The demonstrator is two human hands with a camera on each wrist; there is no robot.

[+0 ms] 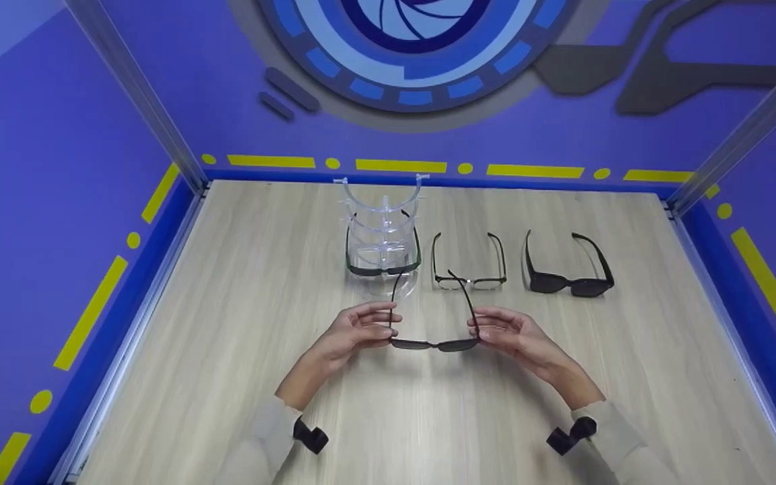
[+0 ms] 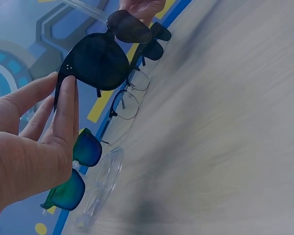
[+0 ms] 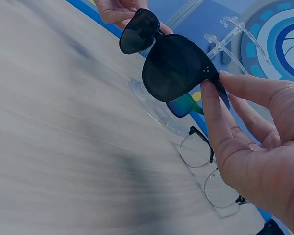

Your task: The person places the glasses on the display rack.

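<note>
A pair of black sunglasses is held above the table between both hands, its temples pointing away from the body. At the left hinge, my left hand pinches the frame between thumb and fingers. My right hand grips the opposite hinge the same way. Dark lenses and small light dots at the frame corner show in the left wrist view. Behind the held pair stands a clear display stand, with green-framed sunglasses resting on its lower part.
To the right of the stand, clear-lensed eyeglasses lie on the wooden table with temples unfolded. Further right are other black sunglasses. Blue panels with metal corner posts border the back and sides.
</note>
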